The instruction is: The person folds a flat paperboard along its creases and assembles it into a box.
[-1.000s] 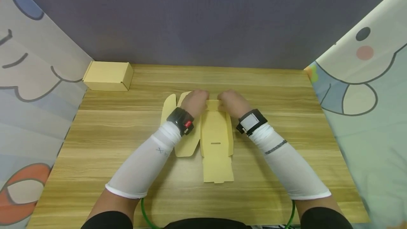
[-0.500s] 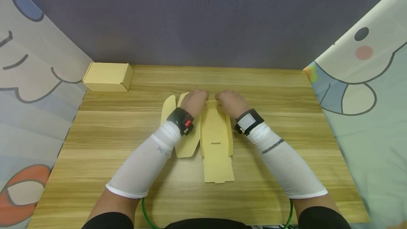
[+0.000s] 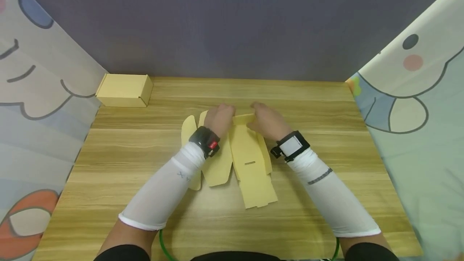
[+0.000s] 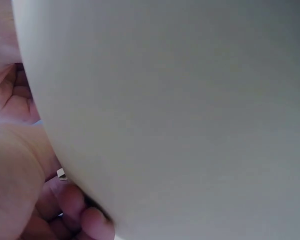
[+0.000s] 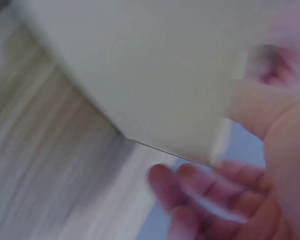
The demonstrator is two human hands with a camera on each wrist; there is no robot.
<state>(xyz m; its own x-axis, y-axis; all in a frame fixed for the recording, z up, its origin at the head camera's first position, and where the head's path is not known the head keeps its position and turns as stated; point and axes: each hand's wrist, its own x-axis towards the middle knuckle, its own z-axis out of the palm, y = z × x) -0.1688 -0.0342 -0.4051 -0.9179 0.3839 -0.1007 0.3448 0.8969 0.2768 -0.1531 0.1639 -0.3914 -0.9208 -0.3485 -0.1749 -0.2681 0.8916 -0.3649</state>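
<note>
An unfolded pale yellow cardboard box [image 3: 250, 146] lies at the middle of the table, its narrow far panel and right side folded up. A slot shows near its front flap [image 3: 258, 188]; wide side panels [image 3: 217, 168] spread out at the left. My left hand [image 3: 220, 120] grips the far left corner of the folded part, and in the left wrist view its fingertips [image 4: 97, 222] curl at the card's edge. My right hand [image 3: 270, 122] is at the far right corner. The right wrist view shows its fingers [image 5: 197, 182] spread loosely beside the edge, blurred.
A closed box [image 3: 124, 90] of the same cardboard stands at the back left corner of the wooden table [image 3: 315, 108]. A dark panel [image 3: 232, 23] rises behind the table, with cartoon-printed sheets [image 3: 402, 88] on both sides. Green cords hang near the front edge.
The near end of the cardboard has swung to the right, so the box now lies at a slant. My right hand has loosened, its thumb and fingers parting at the far corner.
</note>
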